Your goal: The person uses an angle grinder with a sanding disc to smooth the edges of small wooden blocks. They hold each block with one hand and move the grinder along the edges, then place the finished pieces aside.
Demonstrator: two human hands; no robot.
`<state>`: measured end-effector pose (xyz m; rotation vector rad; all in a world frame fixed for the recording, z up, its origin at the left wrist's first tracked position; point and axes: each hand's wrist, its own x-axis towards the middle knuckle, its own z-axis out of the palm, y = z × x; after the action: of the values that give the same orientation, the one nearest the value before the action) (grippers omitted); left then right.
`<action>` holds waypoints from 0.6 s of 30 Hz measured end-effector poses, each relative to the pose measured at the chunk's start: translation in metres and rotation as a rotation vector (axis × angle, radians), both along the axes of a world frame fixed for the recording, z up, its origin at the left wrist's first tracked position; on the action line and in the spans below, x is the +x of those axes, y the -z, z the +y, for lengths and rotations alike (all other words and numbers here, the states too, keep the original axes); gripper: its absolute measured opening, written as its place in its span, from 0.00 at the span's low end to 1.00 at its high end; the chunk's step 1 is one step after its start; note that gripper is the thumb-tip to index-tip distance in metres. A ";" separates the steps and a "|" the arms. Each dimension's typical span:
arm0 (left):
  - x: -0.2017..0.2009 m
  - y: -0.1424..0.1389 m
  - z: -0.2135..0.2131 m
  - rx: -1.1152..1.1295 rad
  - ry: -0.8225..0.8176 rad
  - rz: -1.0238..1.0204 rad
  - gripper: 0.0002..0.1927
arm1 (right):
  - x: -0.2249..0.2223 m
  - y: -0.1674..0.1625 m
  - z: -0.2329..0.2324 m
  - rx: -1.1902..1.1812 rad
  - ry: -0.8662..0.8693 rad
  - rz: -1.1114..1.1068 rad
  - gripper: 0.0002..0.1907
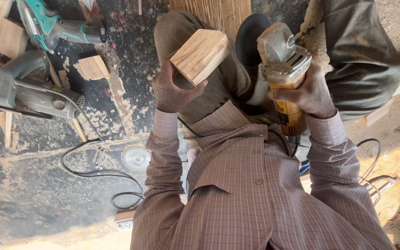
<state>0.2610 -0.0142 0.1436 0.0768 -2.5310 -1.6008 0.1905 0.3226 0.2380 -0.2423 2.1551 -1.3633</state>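
Right hand, wrist bent, I see wrapped tight around the yellow angle grinder, its dark disc up; left hand, fingers curled, clasps the wooden block raised beside the disc.

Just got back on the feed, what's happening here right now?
A person seated over a dusty floor holds a wooden block up in the left hand and a yellow angle grinder in the right hand. The grinder's dark disc sits just beside the block; whether they touch cannot be told. On the floor to the left lie a grey circular saw, a teal power tool, a loose saw blade, a small wood offcut and a black cable.
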 end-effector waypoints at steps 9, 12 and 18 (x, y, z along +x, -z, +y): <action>-0.001 -0.006 0.001 -0.027 -0.086 0.025 0.43 | 0.006 -0.022 -0.052 0.018 -0.192 0.112 0.46; -0.002 -0.008 0.001 -0.032 -0.090 0.017 0.44 | 0.011 -0.028 -0.063 0.211 -0.258 0.075 0.44; 0.001 -0.005 0.000 -0.021 -0.096 0.051 0.45 | 0.008 -0.030 -0.064 0.142 -0.229 0.066 0.47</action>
<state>0.2618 -0.0143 0.1485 0.1513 -2.4655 -1.5204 0.1983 0.2591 0.2682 -0.4682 2.1892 -1.0837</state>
